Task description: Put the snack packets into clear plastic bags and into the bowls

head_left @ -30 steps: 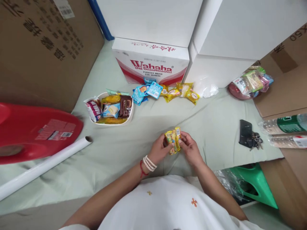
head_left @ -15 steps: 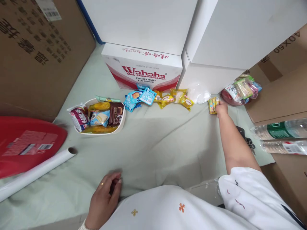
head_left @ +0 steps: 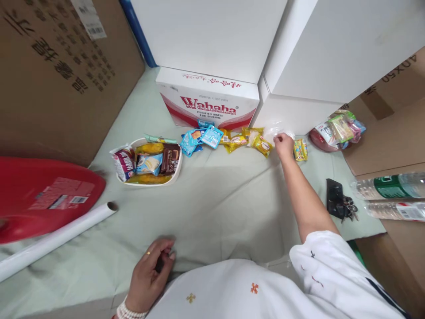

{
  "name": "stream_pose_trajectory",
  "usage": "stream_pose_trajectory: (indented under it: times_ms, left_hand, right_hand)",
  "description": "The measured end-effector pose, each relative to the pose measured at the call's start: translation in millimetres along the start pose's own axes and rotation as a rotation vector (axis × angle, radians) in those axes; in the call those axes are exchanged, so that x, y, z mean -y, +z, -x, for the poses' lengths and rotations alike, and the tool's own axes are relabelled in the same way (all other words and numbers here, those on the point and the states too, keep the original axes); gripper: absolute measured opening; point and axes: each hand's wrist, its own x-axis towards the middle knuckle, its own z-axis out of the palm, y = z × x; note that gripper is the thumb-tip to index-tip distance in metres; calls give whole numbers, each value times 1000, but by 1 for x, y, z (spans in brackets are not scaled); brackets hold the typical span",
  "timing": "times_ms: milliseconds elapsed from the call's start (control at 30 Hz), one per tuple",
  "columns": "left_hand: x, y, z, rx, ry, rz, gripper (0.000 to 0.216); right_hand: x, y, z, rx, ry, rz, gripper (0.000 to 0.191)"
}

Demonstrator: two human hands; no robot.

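My right hand (head_left: 284, 145) reaches far forward and pinches the clear plastic bag (head_left: 278, 131) that lies against the white boxes. Just right of it a small yellow snack packet (head_left: 300, 149) lies on the pale green cloth (head_left: 212, 199), free of my hand. To the left of my hand lies a row of yellow snack packets (head_left: 247, 140) and blue packets (head_left: 201, 136). My left hand (head_left: 150, 274) rests near my body on the cloth with its fingers curled in, and nothing shows in it.
A white bowl (head_left: 179, 166) holds several snacks. A Wahaha carton (head_left: 209, 99) and white boxes stand behind. A red dish of snacks (head_left: 337, 128) is at right, with a phone and keys (head_left: 340, 204) and water bottles (head_left: 388, 186). A red tub (head_left: 43, 195) and white roll (head_left: 56, 237) lie left.
The yellow packet, held in both hands a second ago, now lies on the cloth at the far right. My right hand has let go of it and shifted left onto the clear bag.
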Motion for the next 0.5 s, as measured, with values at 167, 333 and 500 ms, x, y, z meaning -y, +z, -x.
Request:
stream_pose_trajectory:
  times_ms: [167,333,500]
  left_hand:
    - [-15,5,-8,13,-126,175,29]
    - [-62,35,-51,90,-73,376,34]
    - [-97,80,-101,289,-8,623,60]
  right_hand:
    - [19,-23,94,96,227,-752,31]
    - [36,-34,231,581,464,-961,42]
    - [47,-31,294,820,584,-1024,43]
